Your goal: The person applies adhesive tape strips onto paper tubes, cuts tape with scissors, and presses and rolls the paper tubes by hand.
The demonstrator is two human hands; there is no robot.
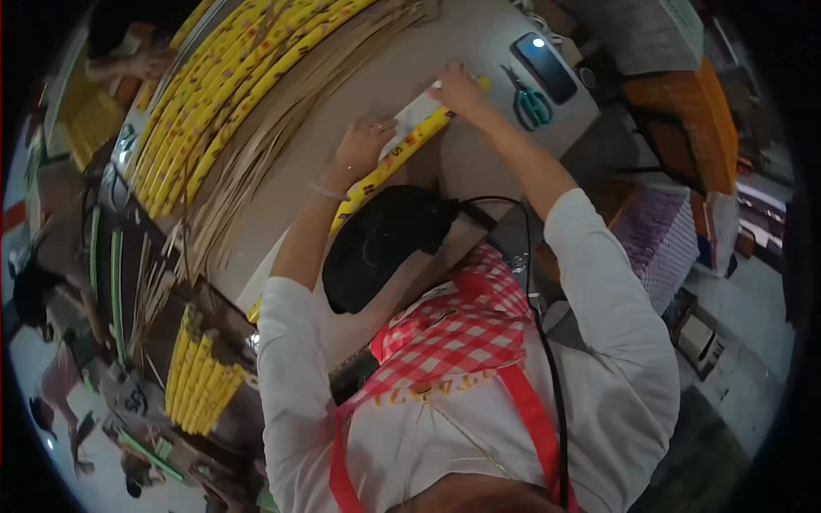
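Yellow strip [406, 152] laid under fingers of left hand [363, 147] and right hand [459, 91], short of table's [479, 38] near edge, pinch or spread cannot be told

On the table [466, 41], the sheet [404, 155] lies between the strips [295, 111] and the scissors [528, 99].

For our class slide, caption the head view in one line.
Left hand and right hand at a printed strip, scissors and phone to the right, yellow rolls to the left.

A dark phone [549, 73] and teal-handled scissors [532, 104] lie near the counter's [479, 51] right corner; beyond stands an orange container [715, 124].
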